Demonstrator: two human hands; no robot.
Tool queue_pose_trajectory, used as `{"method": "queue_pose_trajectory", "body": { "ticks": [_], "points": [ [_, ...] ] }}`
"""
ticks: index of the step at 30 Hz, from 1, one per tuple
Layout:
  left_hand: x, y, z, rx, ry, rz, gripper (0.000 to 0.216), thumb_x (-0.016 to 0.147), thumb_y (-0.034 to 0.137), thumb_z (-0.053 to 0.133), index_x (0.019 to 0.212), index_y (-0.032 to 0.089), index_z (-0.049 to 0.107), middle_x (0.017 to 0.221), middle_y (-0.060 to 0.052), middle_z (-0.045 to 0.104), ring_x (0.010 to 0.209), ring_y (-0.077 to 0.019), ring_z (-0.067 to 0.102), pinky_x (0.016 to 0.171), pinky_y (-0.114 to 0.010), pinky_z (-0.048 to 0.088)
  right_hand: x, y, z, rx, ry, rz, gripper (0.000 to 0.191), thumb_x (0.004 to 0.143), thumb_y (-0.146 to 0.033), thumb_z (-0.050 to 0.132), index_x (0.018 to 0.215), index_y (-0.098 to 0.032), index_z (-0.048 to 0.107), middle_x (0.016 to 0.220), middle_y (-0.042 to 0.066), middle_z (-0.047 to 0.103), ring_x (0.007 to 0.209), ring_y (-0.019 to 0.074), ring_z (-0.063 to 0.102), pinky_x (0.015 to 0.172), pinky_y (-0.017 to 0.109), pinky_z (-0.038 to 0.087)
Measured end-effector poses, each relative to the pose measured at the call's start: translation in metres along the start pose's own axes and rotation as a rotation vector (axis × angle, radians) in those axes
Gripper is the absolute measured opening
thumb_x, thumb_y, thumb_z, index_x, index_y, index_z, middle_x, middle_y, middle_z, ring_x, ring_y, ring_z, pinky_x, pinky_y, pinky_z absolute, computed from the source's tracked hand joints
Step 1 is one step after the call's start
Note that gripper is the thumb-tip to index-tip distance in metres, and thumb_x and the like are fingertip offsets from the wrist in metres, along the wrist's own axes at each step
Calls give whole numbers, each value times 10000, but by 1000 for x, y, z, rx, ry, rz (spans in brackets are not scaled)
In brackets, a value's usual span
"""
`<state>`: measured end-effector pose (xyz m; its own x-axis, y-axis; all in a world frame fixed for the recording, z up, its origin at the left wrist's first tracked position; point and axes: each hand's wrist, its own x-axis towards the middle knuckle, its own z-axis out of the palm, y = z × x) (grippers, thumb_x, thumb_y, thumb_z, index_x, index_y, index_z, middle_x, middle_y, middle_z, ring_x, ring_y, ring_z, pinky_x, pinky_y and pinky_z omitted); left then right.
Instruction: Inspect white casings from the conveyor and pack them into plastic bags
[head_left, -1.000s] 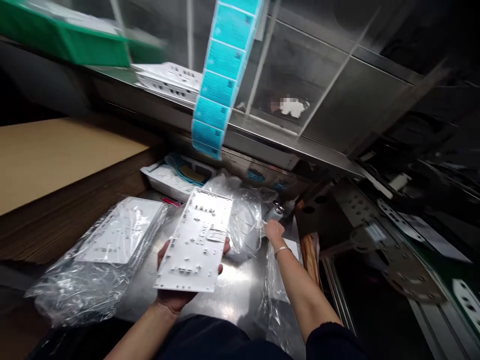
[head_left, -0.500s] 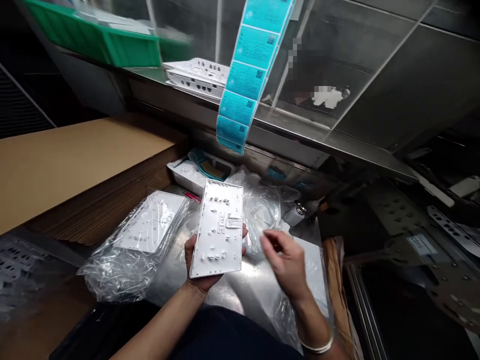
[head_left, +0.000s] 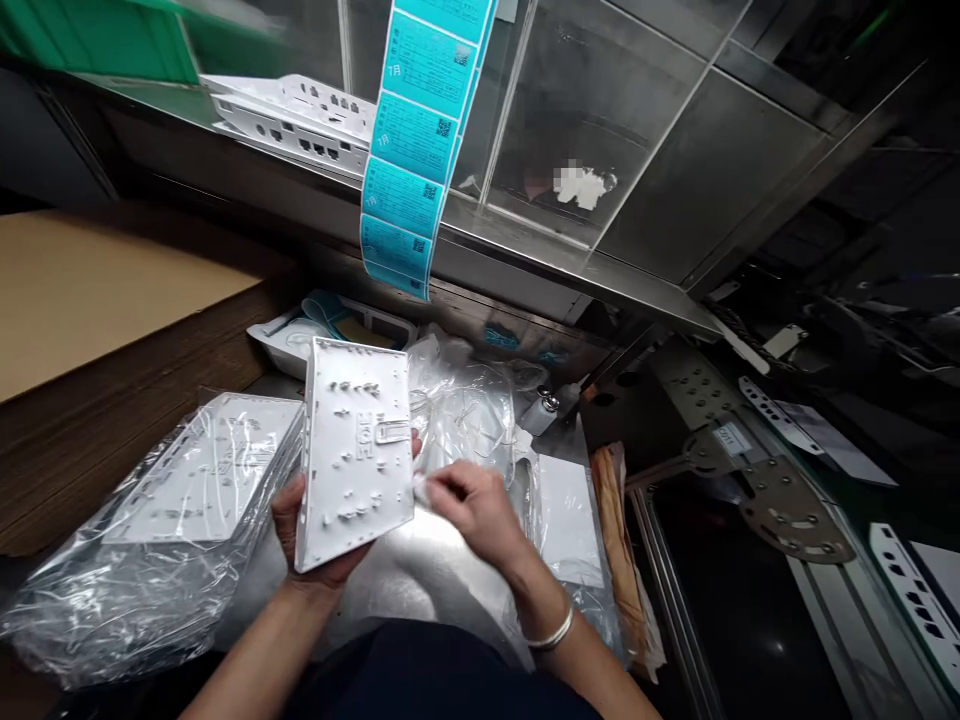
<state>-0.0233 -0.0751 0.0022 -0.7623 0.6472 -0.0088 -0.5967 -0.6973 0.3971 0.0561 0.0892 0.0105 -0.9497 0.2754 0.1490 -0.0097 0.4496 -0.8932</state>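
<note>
A white plastic cover (head_left: 352,450), its inner side with small posts and clips facing me, rests tilted in my left hand (head_left: 289,510). The thumb shows at its left edge and fingertips come round its right edge; the palm is behind it. My right hand (head_left: 476,505) is closed at the cover's right edge, pinching a small white wad (head_left: 421,487) that looks like cloth or tissue. The wad seems to touch the edge. To the left lies a similar white cover (head_left: 202,465) on a clear plastic bag (head_left: 142,600).
Stacked cardboard (head_left: 112,290) stands at left. Behind are a white tray (head_left: 281,345), crumpled clear bags (head_left: 465,410) and a small bottle (head_left: 540,412). A blue label strip (head_left: 409,150) hangs from above. White housings (head_left: 292,125) and a green bin (head_left: 97,40) sit on the shelf.
My right hand has moved in to the cover's right edge, and the white wad now shows in its fingers. The cover is turned slightly; the whole view has shifted.
</note>
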Motion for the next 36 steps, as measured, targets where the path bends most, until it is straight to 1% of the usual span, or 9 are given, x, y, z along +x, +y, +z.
{"method": "queue_pose_trajectory", "body": {
  "ticks": [3, 7, 11, 16, 22, 25, 30, 33, 36],
  "points": [
    [2, 14, -1, 15, 53, -7, 727, 839, 585, 379, 1473, 292, 176, 1508, -47, 303, 1383, -385, 162, 1099, -595, 181, 24, 49, -48, -271, 195, 300, 228, 873, -341, 493, 985, -199, 633, 832, 42, 650, 758, 175, 588, 651, 270, 425],
    [-6, 14, -13, 8, 123, -4, 696, 850, 588, 375, 1467, 325, 190, 1479, -26, 363, 1375, -386, 187, 1087, -610, 208, 53, 117, -83, -739, 124, 693, 205, 836, -259, 531, 956, -149, 656, 917, 121, 667, 894, 236, 614, 716, 288, 407],
    [-20, 13, -33, -5, 170, -35, 665, 868, 551, 376, 1468, 323, 204, 1438, -17, 428, 1360, -385, 229, 1083, -609, 231, 46, 132, -68, -751, 71, 623, 283, 907, -292, 427, 1036, -155, 639, 1065, 143, 650, 978, 220, 599, 758, 267, 395],
    [-29, 29, -41, 66, 200, -144, 690, 825, 586, 418, 1453, 406, 196, 1426, 40, 441, 1365, -385, 216, 1082, -623, 216, 6, 122, -35, -693, -65, 569, 206, 865, -344, 505, 959, -227, 646, 860, 40, 691, 846, 189, 624, 712, 252, 388],
    [-25, 10, -29, -1, 221, 1, 674, 860, 568, 388, 1466, 329, 213, 1449, 1, 411, 1375, -384, 168, 1096, -620, 170, -13, 135, -12, -543, -29, 612, 283, 777, -259, 609, 1049, -185, 625, 831, 80, 677, 847, 225, 612, 738, 309, 400],
    [-27, 5, -32, -49, 171, -17, 662, 874, 567, 368, 1466, 309, 224, 1453, -21, 405, 1372, -381, 186, 1102, -615, 159, -7, 140, -19, -413, -5, 585, 147, 813, -252, 545, 871, -170, 653, 737, 54, 661, 723, 178, 608, 667, 277, 424],
    [-27, 6, -44, -178, -1, -57, 603, 918, 518, 298, 1469, 286, 227, 1436, -69, 424, 1364, -365, 234, 1097, -633, 128, 23, 144, -64, -91, 12, 535, 364, 821, -488, 493, 871, -159, 640, 588, -1, 602, 410, 102, 490, 390, 206, 358],
    [-25, 3, -47, -245, -67, -101, 602, 923, 508, 287, 1472, 267, 227, 1430, -93, 429, 1359, -358, 253, 1100, -628, 120, 43, 153, -85, -16, 122, 519, 380, 796, -502, 496, 884, -151, 610, 626, 13, 606, 459, 115, 544, 388, 202, 382],
    [-25, 1, -46, -263, -66, -119, 578, 925, 497, 294, 1464, 294, 249, 1411, -79, 457, 1353, -349, 279, 1104, -615, 143, 51, 165, -84, -49, 271, 493, 333, 787, -429, 515, 994, -170, 540, 835, 48, 647, 684, 143, 631, 538, 227, 479]
  ]
}}
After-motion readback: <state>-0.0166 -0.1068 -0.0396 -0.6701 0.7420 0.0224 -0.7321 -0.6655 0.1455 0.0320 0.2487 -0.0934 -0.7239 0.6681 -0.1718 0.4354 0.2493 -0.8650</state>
